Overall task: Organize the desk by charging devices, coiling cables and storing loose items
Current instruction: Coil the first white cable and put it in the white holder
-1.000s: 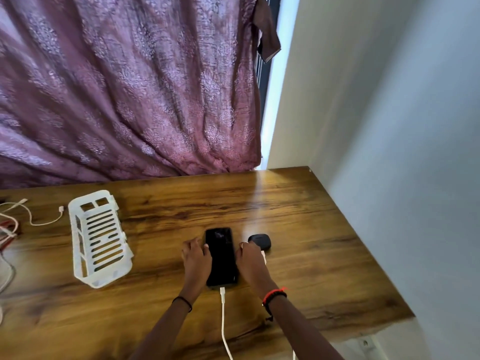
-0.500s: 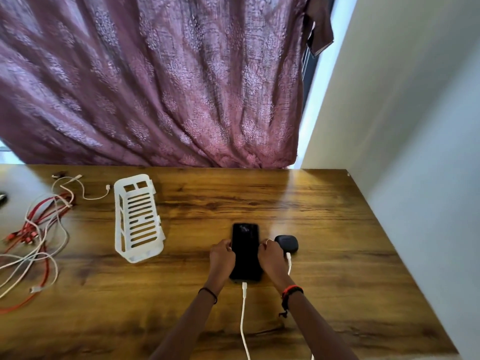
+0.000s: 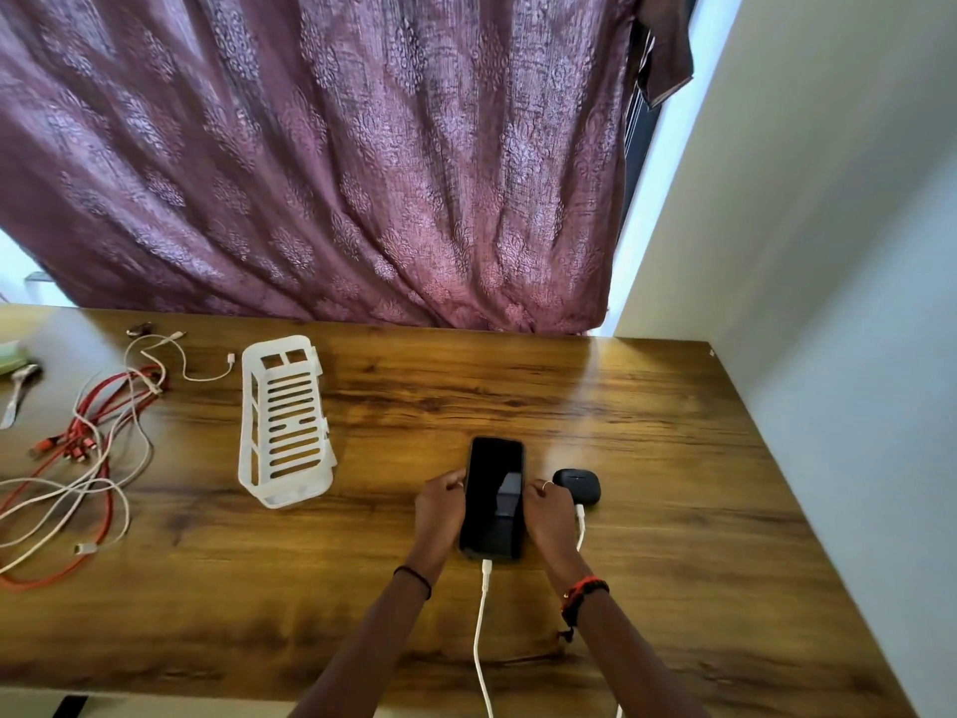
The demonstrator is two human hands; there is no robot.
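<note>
Wood-grain desk (image 3: 673, 458), head view: black phone (image 3: 494, 497) flat near front edge, screen dark, white charging cable (image 3: 481, 640) plugged into near end. Left hand (image 3: 440, 510) and right hand (image 3: 549, 515) apart, fingers curled on phone's opposite long edges. Black earbuds case (image 3: 577, 484) just beyond right hand. White slotted rack (image 3: 285, 422) left of phone; tangled red and white cables (image 3: 88, 458) far left.

A glossy brown wooden bench (image 3: 647, 406) fills a corner. A patterned mauve fabric curtain (image 3: 336, 163) hangs behind it, a plain pale wall (image 3: 828, 199) rises at right, and a bright strip of window (image 3: 653, 189) shows between.
</note>
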